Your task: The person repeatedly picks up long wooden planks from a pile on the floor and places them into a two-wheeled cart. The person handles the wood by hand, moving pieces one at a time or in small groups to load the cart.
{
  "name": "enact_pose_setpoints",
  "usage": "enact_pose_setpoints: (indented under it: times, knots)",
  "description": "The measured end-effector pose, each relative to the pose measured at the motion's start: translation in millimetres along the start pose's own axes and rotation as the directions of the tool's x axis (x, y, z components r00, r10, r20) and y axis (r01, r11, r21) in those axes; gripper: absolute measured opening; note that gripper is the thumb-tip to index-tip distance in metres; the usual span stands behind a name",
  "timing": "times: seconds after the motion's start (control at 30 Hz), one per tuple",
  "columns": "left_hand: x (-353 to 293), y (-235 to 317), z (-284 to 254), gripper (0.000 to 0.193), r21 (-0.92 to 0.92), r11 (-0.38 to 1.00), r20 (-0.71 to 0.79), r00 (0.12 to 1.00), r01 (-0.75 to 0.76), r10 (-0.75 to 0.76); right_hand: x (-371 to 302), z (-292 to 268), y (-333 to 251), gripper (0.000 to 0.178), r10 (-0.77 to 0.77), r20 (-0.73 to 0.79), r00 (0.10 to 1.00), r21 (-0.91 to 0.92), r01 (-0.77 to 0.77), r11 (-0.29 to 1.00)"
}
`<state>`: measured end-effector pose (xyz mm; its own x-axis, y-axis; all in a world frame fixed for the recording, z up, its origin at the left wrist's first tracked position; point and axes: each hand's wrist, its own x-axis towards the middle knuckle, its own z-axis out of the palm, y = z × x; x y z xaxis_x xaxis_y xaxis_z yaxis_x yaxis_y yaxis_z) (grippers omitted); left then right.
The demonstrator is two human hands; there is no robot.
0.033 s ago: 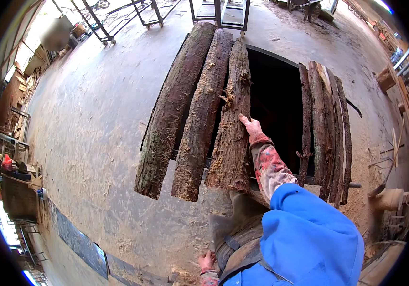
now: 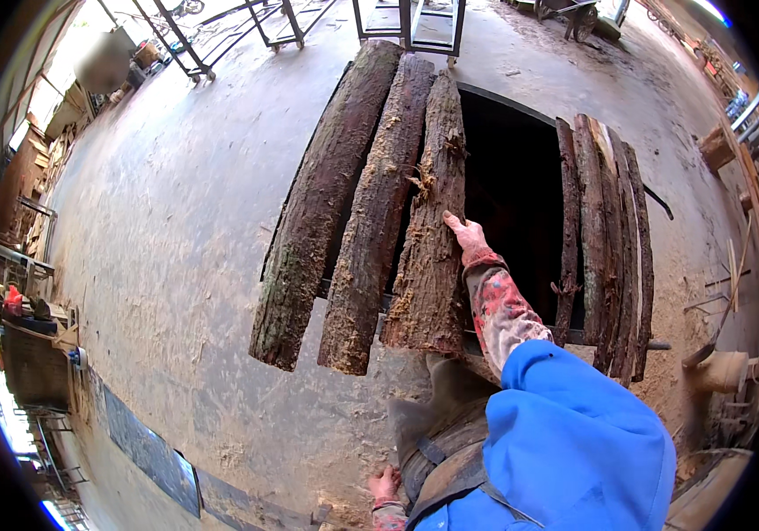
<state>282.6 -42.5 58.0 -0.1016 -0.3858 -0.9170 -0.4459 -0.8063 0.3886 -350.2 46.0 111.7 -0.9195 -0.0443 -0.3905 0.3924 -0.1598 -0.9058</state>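
My right hand [image 2: 470, 237] rests at the right edge of a bark-covered wood slab [image 2: 439, 177]. Its thumb lies on the bark and the other fingers wrap round the edge, partly hidden. Left of this slab lie two more, a middle bark slab [image 2: 377, 212] and a wider one [image 2: 331, 195] with greenish bark. All three lie lengthwise across a dark metal frame [image 2: 505, 103]. My left hand [image 2: 385, 484] hangs low beside my brown apron [image 2: 437, 394], away from the wood; its fingers are too hidden to read.
Several narrow bark strips [image 2: 592, 203] lie side by side on the frame's right part, past a dark gap. Wheeled metal racks [image 2: 410, 44] stand at the far side. A long-handled tool [image 2: 702, 354] is at the right. Sawdust litters the concrete floor [image 2: 176, 265].
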Motion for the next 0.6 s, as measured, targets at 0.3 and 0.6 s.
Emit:
enact_pose_setpoints:
  times: [0.3, 0.6]
  knots:
    - [-8, 3, 17, 0.018, 0.041, 0.999, -0.021, 1.000, -0.001, 0.002, -10, 10, -8, 0.052, 0.018, 0.058, 0.998, 0.026, -0.020, 0.999]
    - [-12, 18, 35, 0.019, 0.025, 1.000, -0.038, 0.999, 0.008, -0.007, 41, -11, 34, 0.049, 0.066, -0.058, 0.996, 0.018, -0.065, 0.998]
